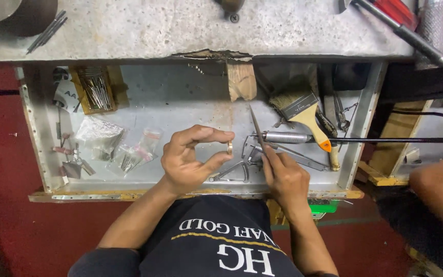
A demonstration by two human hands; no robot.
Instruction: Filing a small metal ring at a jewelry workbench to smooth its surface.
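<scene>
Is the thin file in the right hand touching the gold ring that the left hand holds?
Apart. The head view shows tray floor between the ring, pinched in the left hand, and the thin file in the right hand.

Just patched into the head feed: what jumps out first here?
At centre, the left hand pinches a small gold-coloured ring between thumb and forefinger, while the right hand holds a thin pointed metal file beside it. Both hover over a shallow metal drawer tray pulled out under the grey workbench top. A wooden-handled flat paintbrush lies in the tray at right, and clear plastic packets lie at left.
</scene>
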